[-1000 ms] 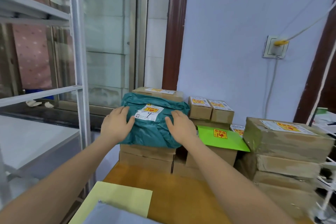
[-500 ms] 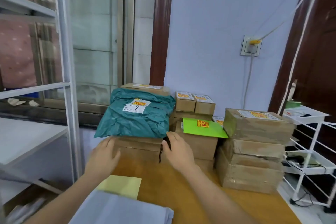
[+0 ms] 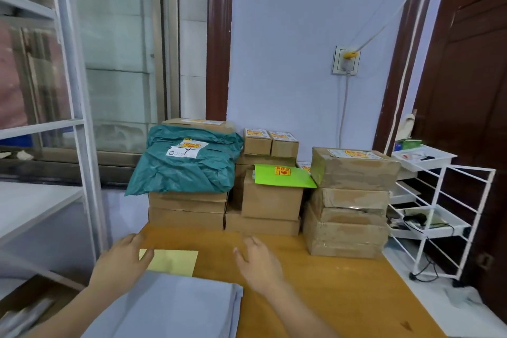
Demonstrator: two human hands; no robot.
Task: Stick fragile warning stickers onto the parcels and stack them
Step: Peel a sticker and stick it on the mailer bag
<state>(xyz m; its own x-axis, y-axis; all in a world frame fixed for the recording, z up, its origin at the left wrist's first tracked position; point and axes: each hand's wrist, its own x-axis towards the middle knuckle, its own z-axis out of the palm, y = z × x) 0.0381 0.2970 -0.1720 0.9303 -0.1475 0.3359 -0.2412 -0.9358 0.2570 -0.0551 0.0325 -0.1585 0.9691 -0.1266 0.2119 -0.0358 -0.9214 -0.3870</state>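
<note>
A teal bag parcel point(image 3: 189, 167) with a white label and a yellow fragile sticker lies on a stack of brown boxes point(image 3: 188, 210) at the back of the wooden table point(image 3: 329, 291). Beside it stand more stickered boxes: two small ones point(image 3: 270, 143), a box bearing a green envelope point(image 3: 282, 176), and a taped stack point(image 3: 351, 200) on the right. A grey flat parcel point(image 3: 175, 307) lies at the near edge, partly over a yellow envelope point(image 3: 175, 261). My left hand point(image 3: 123, 261) hovers open over the yellow envelope's left corner. My right hand point(image 3: 258, 263) hovers open above the tabletop, holding nothing.
A white metal shelf frame point(image 3: 79, 123) stands at the left beside a window. On the right, a white wire rack point(image 3: 428, 200) holds small items, next to a dark wooden door point(image 3: 472, 107). A cable hangs from the wall socket point(image 3: 346, 61).
Both hands have let go of the teal bag parcel and drawn back toward me, down to the near part of the table. The view has pulled back and widened.
</note>
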